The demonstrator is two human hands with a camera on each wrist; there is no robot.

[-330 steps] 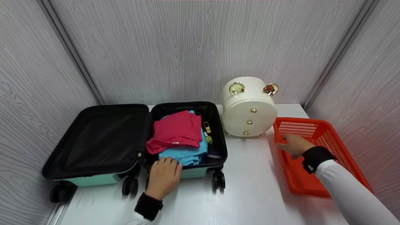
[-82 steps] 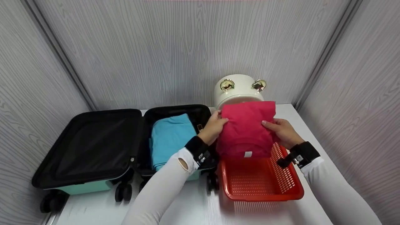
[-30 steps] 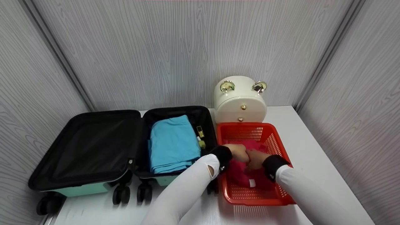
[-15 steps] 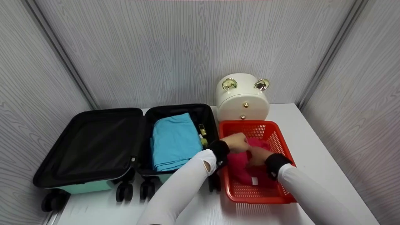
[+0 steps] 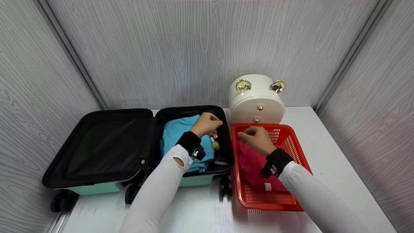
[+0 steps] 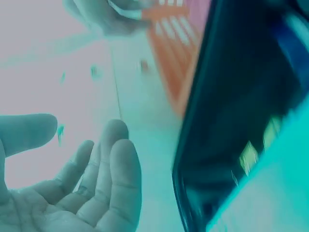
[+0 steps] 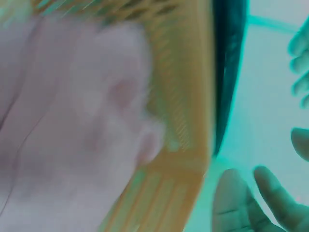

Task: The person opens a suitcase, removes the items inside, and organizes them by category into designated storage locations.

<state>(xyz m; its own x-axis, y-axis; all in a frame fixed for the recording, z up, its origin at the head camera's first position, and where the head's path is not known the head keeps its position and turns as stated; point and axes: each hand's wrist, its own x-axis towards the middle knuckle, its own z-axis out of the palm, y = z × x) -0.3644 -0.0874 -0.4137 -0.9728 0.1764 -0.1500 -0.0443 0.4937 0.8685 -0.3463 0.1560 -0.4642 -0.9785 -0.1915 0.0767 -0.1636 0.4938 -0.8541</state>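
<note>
The left hand point(image 5: 205, 125), empty, thumb apart, is hovering at the right edge of blue clothes point(image 5: 176, 129) lying front to back in the suitcase point(image 5: 197, 181), nearer them than the right hand point(image 5: 258, 139), hanging empty above the pink garment point(image 5: 254, 165) in the red basket point(image 5: 270, 207).
</note>
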